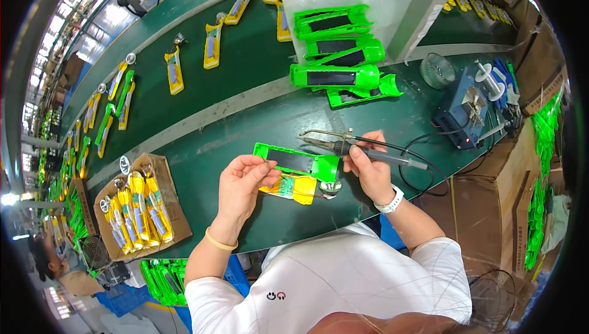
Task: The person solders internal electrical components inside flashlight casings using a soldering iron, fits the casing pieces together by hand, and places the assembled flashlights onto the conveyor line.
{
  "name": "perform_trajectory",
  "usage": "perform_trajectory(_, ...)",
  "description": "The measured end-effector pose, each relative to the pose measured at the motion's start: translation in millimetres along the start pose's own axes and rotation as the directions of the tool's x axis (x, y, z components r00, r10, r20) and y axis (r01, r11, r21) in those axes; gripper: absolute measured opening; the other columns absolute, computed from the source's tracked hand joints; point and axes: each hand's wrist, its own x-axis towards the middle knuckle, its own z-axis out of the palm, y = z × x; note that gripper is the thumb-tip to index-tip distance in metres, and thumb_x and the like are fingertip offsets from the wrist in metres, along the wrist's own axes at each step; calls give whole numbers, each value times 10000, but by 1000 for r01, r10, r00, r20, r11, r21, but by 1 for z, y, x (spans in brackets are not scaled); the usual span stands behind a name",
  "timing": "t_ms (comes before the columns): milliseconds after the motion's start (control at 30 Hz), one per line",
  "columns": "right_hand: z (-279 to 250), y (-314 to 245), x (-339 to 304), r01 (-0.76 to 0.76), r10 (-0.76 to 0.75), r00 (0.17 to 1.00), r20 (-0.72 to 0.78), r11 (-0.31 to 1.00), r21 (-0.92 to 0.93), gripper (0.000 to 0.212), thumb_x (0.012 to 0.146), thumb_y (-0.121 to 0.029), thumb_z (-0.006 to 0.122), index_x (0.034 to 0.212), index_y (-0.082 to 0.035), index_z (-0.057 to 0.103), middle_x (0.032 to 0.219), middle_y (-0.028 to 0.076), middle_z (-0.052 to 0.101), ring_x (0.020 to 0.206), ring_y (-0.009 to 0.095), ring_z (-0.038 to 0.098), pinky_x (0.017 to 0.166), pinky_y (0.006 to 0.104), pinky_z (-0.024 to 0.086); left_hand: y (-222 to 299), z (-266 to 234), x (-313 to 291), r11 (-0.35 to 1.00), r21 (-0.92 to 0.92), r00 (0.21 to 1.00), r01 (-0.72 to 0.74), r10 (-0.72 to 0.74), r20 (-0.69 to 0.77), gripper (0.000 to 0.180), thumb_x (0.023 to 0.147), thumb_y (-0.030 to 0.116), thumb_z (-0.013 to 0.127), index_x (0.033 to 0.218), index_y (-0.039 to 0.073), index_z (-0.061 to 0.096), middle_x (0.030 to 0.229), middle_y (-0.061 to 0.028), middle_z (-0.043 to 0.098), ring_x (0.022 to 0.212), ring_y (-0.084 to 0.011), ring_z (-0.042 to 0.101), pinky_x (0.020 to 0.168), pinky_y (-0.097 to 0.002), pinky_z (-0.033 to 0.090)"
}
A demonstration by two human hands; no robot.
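Note:
My right hand grips a soldering iron with a thin metal feed tube along it; its tip points left above a green plastic casing half. That casing has a dark panel set in it. At its left end my left hand is closed, thumb and forefinger pinched at the casing's edge. Partly beneath the green casing lies a yellow casing half with a green circuit board and thin wires. A round silvery lamp head sits at its right end.
Several green casings are stacked at the back. A blue soldering station, solder spool and glass bowl stand right. At left, a cardboard box holds yellow lamp units. More units line the green conveyor.

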Motion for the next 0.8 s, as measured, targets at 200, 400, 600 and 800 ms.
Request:
perform_trajectory(200,31,6,-9,-52,49,997,62,998,36,241,875,-88,564,949,-74,334,713,49,506,530,91,492,471,218,400,18,-15,22,206,880,872,-428,349,343,60,742,46,654,802,41,650,705,-64,584,660,-169,546,582,-294,446)
perform_trajectory(400,39,24,-7,-84,91,988,124,995,-56,267,853,-77,597,932,-39,345,764,39,528,615,78,549,538,221,438,31,-25,38,1,856,855,-516,63,515,112,705,11,624,816,28,624,860,-89,494,786,-243,542,701,-326,471)
perform_trajectory(600,43,27,-4,-112,131,980,147,985,-132,270,834,-80,608,927,-28,361,755,47,541,631,86,564,548,226,442,37,-22,40,7,863,863,-505,-17,505,110,704,7,605,813,15,599,929,-99,454,814,-247,543,721,-322,481)
perform_trajectory(800,45,26,-1,-66,115,976,187,966,-250,267,833,-81,611,949,-21,378,731,54,564,641,80,568,544,233,443,33,-28,40,85,874,878,-478,23,478,105,702,4,588,806,10,590,939,-101,446,845,-244,542,725,-324,487)
